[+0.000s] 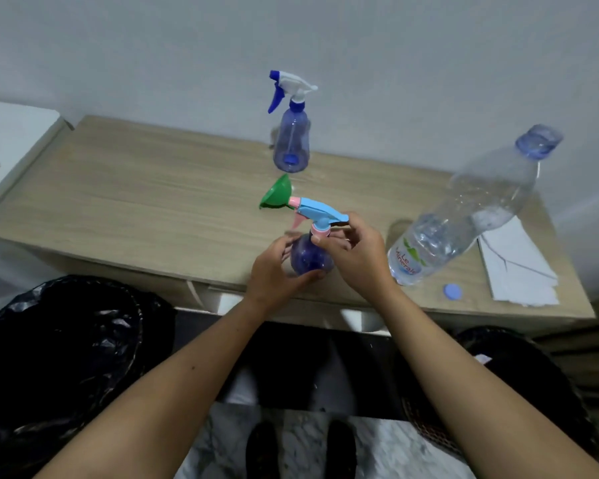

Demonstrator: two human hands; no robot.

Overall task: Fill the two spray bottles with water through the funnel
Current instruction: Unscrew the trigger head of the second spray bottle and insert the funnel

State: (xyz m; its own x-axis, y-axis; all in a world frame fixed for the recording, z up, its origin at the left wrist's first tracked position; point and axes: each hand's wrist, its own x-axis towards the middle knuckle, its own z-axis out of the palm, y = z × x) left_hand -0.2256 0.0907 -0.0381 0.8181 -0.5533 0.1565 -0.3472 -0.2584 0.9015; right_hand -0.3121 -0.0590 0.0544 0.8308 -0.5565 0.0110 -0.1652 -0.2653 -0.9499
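Observation:
A small purple spray bottle (307, 258) with a light-blue and pink trigger head (320, 212) stands near the table's front edge. My left hand (274, 271) wraps its body from the left. My right hand (355, 255) pinches the pink collar under the trigger head. A green funnel (276, 196) lies on its side just behind the bottle. A taller clear-blue spray bottle (292, 141) with a white and blue trigger stands further back, by the wall. A large clear water bottle (464, 216), uncapped, stands to the right.
The wooden table (135, 188) runs against a pale wall. A blue cap (452, 292) lies near the front edge, beside a stack of white paper napkins (519, 267). Black-lined bins stand on the floor at left (66, 347) and right (519, 368).

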